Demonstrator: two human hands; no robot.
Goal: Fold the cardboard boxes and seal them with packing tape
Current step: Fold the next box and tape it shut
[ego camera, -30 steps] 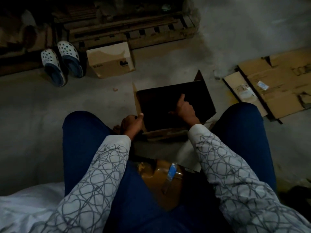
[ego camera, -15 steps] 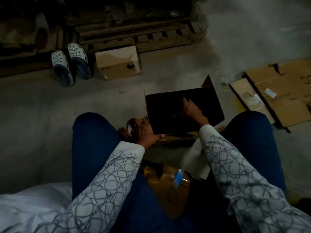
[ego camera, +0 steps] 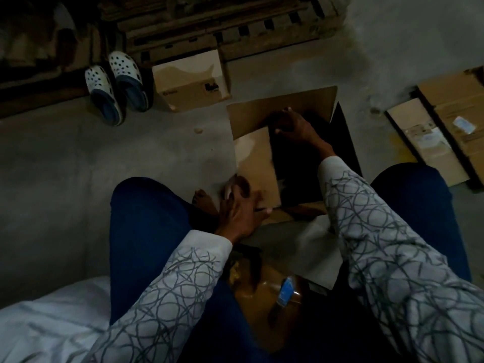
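An open cardboard box (ego camera: pixel 256 163) stands on the floor between my knees, its inside dark. Its far flap (ego camera: pixel 262 108) and left flap are folded inward over the opening. My right hand (ego camera: pixel 294 125) reaches across the opening and grips the far flap's edge, fingers curled over it. My left hand (ego camera: pixel 241 213) rests on the near left corner of the box and holds a roll of packing tape (ego camera: pixel 234 186) at its fingertips; the roll is blurred and partly hidden.
A small closed carton (ego camera: pixel 188 79) and a pair of white clogs (ego camera: pixel 115 87) lie ahead by a wooden pallet (ego camera: pixel 222 27). Flattened cartons (ego camera: pixel 445 121) lie at the right. A glossy brown object with a blue-handled tool (ego camera: pixel 285 286) sits in my lap beside a white sheet (ego camera: pixel 314 247).
My right hand moved from inside the box to the far flap, which now folds inward along with the left flap. My left hand picked up the tape roll and settled on the near corner.
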